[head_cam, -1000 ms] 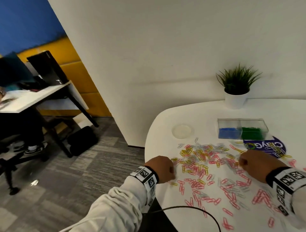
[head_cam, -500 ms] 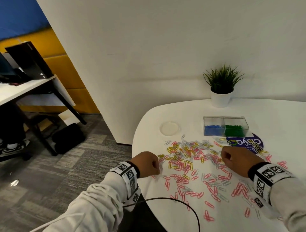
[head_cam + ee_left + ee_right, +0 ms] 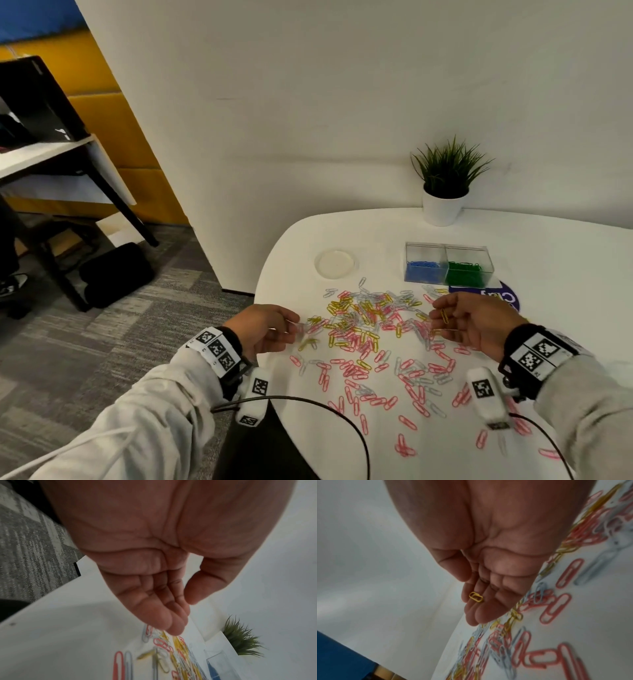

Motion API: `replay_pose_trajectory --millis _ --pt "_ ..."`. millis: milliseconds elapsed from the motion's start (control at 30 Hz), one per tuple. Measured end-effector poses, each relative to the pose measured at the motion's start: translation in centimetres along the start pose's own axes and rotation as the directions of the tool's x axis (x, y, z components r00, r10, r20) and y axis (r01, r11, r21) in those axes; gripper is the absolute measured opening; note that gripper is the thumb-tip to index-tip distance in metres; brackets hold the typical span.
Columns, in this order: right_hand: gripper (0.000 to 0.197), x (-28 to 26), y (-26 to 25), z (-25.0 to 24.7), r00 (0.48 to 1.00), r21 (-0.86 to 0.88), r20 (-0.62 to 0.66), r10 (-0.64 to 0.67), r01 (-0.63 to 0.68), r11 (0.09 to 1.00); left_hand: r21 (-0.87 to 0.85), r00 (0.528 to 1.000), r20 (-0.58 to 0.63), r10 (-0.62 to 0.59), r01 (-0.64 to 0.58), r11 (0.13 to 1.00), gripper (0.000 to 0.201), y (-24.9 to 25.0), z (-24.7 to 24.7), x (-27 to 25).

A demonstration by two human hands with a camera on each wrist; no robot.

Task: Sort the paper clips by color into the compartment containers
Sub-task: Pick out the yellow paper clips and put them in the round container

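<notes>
Both fists have opened up: my right hand (image 3: 474, 323) now shows a yellow clip (image 3: 444, 315) lying on its relaxed fingers, my left hand (image 3: 263, 327) pinches a pale one. Yellow, pink and white paper clips (image 3: 370, 329) still litter the table (image 3: 548, 246); the compartment container (image 3: 448, 263) holds only blue and green.

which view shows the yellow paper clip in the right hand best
The right wrist view: the small yellow wire paper clip lies sharp against the straight fingers of the right hand, unobstructed. The head view shows the same clip smaller, among the fingers of that hand. The left wrist view does not show it.
</notes>
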State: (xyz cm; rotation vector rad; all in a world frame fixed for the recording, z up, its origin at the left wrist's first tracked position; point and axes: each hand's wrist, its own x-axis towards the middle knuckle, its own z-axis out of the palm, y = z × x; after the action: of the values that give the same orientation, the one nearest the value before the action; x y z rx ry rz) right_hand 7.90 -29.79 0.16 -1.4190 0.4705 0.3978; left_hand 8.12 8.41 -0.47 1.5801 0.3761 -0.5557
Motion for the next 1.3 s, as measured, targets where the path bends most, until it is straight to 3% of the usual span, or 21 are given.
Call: replay_pose_trajectory --millis 100,167,200,233,300,333,400,500,667,733,800,867,900,933,967,1033,1133,1200,1233,1300 --pt "0.029 0.5 0.1 -0.6 0.999 -0.039 -0.045 0.023 -0.024 0.999 0.105 1.0 -0.02 -0.001 0.003 0.994 0.016 0.0 0.2 0.4" --pt "0.025 1.0 0.2 -0.8 0.996 -0.174 -0.084 0.007 -0.021 0.985 0.379 0.997 -0.046 0.061 -0.039 0.925 0.009 0.0 0.3 0.5" --pt "0.021 1.1 0.2 -0.9 0.994 -0.337 -0.097 -0.044 0.009 0.942 0.53 0.993 -0.052 0.105 -0.061 0.846 0.008 0.0 0.4 0.5" --pt "0.015 1.4 0.2 -1.0 0.988 -0.551 -0.088 -0.123 0.055 0.832 0.658 0.987 -0.048 0.151 -0.083 0.748 0.008 0.0 0.5 0.4" --pt "0.006 1.6 0.1 -0.7 0.965 -0.86 0.011 -0.262 0.143 0.489 0.836 0.969 -0.012 0.246 -0.126 0.534 0.008 0.0 0.9 0.2" --pt "0.008 1.7 0.1 -0.5 0.958 -0.923 0.059 -0.279 0.159 0.35 0.892 0.957 0.01 0.288 -0.139 0.431 0.007 0.0 1.2 0.1" --pt "0.01 2.2 0.4 -0.3 0.955 -0.97 0.113 -0.273 0.166 0.176 0.938 0.94 0.052 0.337 -0.162 0.306 0.008 0.0 1.9 0.0" --pt "0.009 2.4 0.6 0.0 0.954 -0.981 0.143 -0.265 0.173 0.091 0.947 0.924 0.087 0.371 -0.192 0.257 0.011 0.1 2.7 0.1" --pt "0.007 1.7 0.8 0.5 0.943 -0.973 0.228 -0.242 0.225 -0.043 0.934 0.902 0.104 0.419 -0.234 0.27 0.015 -0.3 4.4 0.6" --pt "0.008 1.6 1.1 0.4 0.949 -0.975 0.216 -0.23 0.221 -0.003 0.945 0.897 0.13 0.422 -0.241 0.221 0.019 -0.5 5.3 0.8" --pt "0.009 1.7 1.2 -0.1 0.949 -0.966 0.161 -0.27 0.208 0.154 0.962 0.899 0.151 0.411 -0.229 0.147 0.025 -0.9 5.9 0.9" --pt "0.011 1.5 0.9 -0.6 0.942 -0.885 0.067 -0.328 0.208 0.416 0.974 0.903 0.15 0.403 -0.204 0.095 0.028 -1.4 6.2 1.1" --pt "0.012 1.2 0.7 -0.9 0.946 -0.766 0.011 -0.323 0.216 0.606 0.976 0.902 0.144 0.408 -0.198 0.093 0.028 -1.7 6.2 1.3" --pt "0.012 0.9 0.4 -1.1 0.958 -0.576 -0.029 -0.285 0.217 0.788 0.975 0.899 0.14 0.415 -0.199 0.102 0.026 -1.9 6.1 1.4" --pt "0.014 0.6 0.1 -1.3 0.97 -0.366 -0.046 -0.237 0.204 0.908 0.972 0.896 0.14 0.421 -0.205 0.111 0.023 -2.1 6.1 1.5" --pt "0.018 0.1 -0.3 -1.6 0.981 -0.095 -0.055 -0.186 0.18 0.979 0.974 0.898 0.153 0.412 -0.208 0.092 0.021 -2.3 6.0 1.6" --pt "0.022 -0.1 -0.5 -1.8 0.983 0.036 -0.05 -0.176 0.178 0.983 0.978 0.901 0.152 0.405 -0.196 0.069 0.018 -2.1 5.6 1.5" --pt "0.026 0.0 -0.6 -2.2 0.986 0.172 -0.022 -0.166 0.168 0.971 0.957 0.9 0.093 0.426 -0.199 0.21 0.014 -1.6 5.3 1.3" --pt "0.026 0.0 -0.5 -2.3 0.987 0.249 0.008 -0.163 0.156 0.956 0.919 0.903 0.04 0.428 -0.202 0.34 0.011 -1.2 5.0 1.2" --pt "0.015 -0.2 -0.5 -2.4 0.982 0.388 0.074 -0.172 0.13 0.912 0.703 0.926 -0.076 0.37 -0.214 0.678 0.006 -0.1 4.3 1.1"
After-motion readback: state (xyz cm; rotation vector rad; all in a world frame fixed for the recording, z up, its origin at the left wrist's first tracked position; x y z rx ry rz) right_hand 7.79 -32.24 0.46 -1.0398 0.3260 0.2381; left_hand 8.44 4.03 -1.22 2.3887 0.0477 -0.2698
